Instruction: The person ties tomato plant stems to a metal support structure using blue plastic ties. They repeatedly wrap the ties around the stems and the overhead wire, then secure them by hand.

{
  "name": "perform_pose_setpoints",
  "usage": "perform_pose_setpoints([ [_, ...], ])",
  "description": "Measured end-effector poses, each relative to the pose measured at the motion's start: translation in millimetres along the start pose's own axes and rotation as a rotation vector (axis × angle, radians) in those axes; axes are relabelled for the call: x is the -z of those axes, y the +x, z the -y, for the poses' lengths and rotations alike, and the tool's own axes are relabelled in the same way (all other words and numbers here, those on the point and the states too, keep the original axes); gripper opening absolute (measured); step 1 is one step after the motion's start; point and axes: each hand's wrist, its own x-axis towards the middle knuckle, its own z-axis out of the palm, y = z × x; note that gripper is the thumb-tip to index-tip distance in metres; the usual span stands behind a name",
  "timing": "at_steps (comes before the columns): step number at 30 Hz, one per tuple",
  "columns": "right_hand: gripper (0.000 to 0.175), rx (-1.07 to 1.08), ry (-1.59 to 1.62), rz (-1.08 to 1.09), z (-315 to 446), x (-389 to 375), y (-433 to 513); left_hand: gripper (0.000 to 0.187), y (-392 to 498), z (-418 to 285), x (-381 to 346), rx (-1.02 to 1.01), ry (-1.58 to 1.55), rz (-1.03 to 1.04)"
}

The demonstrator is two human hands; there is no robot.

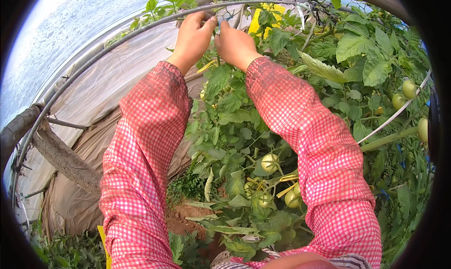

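Note:
Both my hands are raised at the top of the view, close together beside a thin curved rod [141,27]. My left hand [196,36] has its fingers curled near the rod, and what lies inside them is hidden. Just to its right, my right hand [235,45] pinches a piece of blue twine [225,19] between thumb and finger. Below the hands grows a leafy tomato plant [229,108]. Pale green tomatoes [270,163] hang lower down between my forearms. Red-and-white checked sleeves cover both arms.
A yellow sticky trap [266,20] hangs behind the right hand. Dense tomato foliage [366,54] fills the right side, crossed by a white cord [396,112]. On the left are plastic sheeting [116,75], a rough slanting post [67,159] and a wooden pole [19,126].

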Motion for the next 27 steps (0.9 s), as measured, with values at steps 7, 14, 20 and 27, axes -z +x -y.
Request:
perform_pose_setpoints([
  [7, 0.009, 0.379, 0.053, -0.429, 4.5, -3.1, -17.8, 0.02, -4.7, 7.6, 3.6, 0.145, -0.301, 0.017],
  [14, 0.014, 0.449, 0.207, -0.574, 8.8, 13.5, -20.6, 0.024, -5.8, 11.8, 2.7, -0.224, 0.077, 0.121],
  [20, 0.012, 0.436, 0.533, -0.611, 13.6, 13.9, -17.8, 0.021, -11.3, 16.6, 7.7, -0.315, 0.35, 0.129],
  [27, 0.018, 0.331, 0.454, -0.442, -3.8, 2.3, -3.8, 0.014, -15.5, 6.0, 12.4, -0.287, 0.427, 0.072],
])
